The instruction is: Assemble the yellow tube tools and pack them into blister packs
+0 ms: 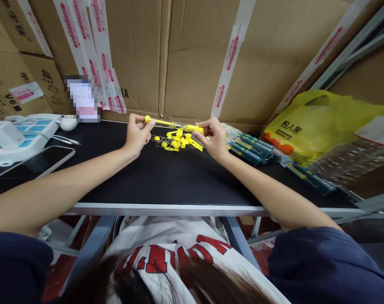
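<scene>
Over the black tabletop, my left hand (137, 134) pinches the capped end of a thin yellow plastic rod (162, 122). A thicker yellow barrel (192, 128) sits between the fingers of my right hand (215, 138). Rod and barrel lie in one line, with a short silvery section between them; whether they are joined there I cannot tell. Just below them lies a loose pile of small yellow plastic parts (179, 139). Thin wire hooks (157, 145) are spread at the pile's left side.
Several dark green packs (249, 147) lie right of my right hand, near a yellow plastic bag (315, 126). At left are a power strip (30, 139), a phone (36, 162) and a white cable (63, 138). Cardboard boxes (192, 55) stand behind the table.
</scene>
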Available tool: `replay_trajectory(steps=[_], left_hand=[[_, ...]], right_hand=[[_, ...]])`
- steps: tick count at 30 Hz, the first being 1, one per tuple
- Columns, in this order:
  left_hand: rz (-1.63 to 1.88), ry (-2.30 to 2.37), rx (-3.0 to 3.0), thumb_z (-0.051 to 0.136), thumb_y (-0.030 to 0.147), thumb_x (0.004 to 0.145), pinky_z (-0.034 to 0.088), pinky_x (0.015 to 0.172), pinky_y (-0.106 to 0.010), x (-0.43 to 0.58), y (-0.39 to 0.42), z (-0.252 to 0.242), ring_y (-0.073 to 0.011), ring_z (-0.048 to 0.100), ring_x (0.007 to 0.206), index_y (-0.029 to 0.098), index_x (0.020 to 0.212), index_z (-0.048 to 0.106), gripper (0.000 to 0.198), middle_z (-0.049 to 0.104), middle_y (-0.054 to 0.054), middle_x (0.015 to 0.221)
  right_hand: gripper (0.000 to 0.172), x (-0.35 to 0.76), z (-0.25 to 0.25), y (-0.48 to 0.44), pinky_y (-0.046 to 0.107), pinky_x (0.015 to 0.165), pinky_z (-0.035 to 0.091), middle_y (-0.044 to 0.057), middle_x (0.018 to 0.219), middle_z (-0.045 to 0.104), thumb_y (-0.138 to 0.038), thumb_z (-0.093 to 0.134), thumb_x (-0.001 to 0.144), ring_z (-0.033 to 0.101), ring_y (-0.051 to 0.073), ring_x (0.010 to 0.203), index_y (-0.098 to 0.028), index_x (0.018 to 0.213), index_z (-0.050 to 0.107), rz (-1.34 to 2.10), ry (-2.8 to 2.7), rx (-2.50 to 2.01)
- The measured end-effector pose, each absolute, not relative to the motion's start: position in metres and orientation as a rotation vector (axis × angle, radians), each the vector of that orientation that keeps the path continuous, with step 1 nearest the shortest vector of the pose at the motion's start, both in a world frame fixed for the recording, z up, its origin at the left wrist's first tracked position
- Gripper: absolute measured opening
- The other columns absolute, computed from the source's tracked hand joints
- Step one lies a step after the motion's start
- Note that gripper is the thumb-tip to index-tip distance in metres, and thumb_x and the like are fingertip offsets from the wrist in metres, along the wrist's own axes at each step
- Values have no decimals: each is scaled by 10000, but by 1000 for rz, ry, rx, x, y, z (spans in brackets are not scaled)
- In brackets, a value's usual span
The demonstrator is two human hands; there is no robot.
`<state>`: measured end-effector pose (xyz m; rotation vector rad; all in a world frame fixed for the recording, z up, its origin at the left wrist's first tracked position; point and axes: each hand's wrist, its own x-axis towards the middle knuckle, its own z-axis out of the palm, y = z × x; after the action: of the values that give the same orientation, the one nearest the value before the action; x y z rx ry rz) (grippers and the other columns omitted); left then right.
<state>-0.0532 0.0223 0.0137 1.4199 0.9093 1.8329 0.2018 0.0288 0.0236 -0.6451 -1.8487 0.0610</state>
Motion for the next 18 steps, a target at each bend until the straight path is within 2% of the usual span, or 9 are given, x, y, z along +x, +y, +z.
replay_trajectory(steps=[3,9,18], left_hand=[[1837,908,1430,716,186,801,192,300,-160,-53,22,13,-7,376,332,249,849,346,378,543,95,650],[1834,907,1467,709,176,805,195,304,-171,-55,24,13,-10,376,335,252,858,346,376,539,96,667],[1828,917,1443,705,165,805,192,302,-176,-55,23,14,-8,384,335,250,858,353,366,552,94,683]], right_hand=[[399,202,25,30,330,631,509,35,876,541,-608,638,837,544,160,746,-226,937,585,18,-1856,-623],[401,201,14,39,326,668,496,39,930,602,-606,578,879,545,136,706,-227,984,500,112,-1915,-609],[405,199,9,35,284,455,392,-59,669,448,-625,543,897,469,106,468,-264,1025,412,337,-1979,-623]])
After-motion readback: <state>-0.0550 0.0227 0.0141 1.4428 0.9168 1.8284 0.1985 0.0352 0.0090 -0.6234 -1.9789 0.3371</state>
